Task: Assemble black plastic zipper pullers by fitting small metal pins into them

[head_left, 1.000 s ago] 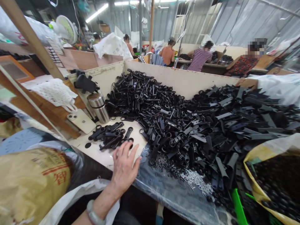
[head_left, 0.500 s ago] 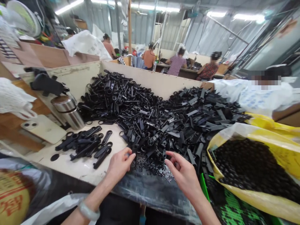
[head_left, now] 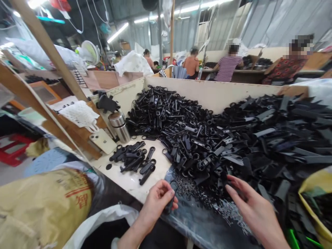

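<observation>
Pinching one black zipper pull (head_left: 170, 200), tilted, between thumb and fingers, left hand (head_left: 157, 200) sits at the near bench edge. Right hand (head_left: 252, 204) open, fingers spread, at the near side of the heap of pulls (head_left: 207, 145); contact with it can't be told. Small batch of pulls (head_left: 132, 160) lies apart on white benchtop (head_left: 129, 188), left of heap, near steel flask (head_left: 119, 127) and phone (head_left: 103, 141).
</observation>
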Action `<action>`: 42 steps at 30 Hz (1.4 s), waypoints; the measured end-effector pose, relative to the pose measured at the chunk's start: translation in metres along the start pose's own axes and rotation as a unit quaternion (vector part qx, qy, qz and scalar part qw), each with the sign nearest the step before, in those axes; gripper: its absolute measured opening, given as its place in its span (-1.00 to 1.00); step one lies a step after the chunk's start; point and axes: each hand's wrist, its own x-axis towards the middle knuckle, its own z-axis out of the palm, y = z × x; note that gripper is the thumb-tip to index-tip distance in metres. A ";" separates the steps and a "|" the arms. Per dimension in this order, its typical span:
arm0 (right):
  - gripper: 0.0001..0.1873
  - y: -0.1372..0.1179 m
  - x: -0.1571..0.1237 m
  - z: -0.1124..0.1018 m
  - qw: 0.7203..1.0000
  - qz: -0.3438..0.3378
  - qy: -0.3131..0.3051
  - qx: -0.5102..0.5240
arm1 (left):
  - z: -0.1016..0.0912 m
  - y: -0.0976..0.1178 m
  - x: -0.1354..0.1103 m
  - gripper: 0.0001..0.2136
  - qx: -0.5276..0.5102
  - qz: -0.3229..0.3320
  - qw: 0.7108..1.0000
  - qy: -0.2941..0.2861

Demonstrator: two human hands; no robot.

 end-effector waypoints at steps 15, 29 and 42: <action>-0.83 -0.087 -0.068 0.032 0.956 -0.131 -0.191 0.177 | 0.023 0.011 -0.039 -0.66 0.059 -0.107 0.982 -0.147; -0.71 -0.064 -0.080 0.034 0.940 -0.245 -0.191 0.138 | 0.027 0.012 -0.052 -0.64 0.139 -0.127 0.972 -0.142; -0.68 -0.067 -0.075 0.023 0.912 -0.307 -0.268 0.051 | 0.020 0.003 -0.055 -0.63 0.186 -0.146 0.959 -0.157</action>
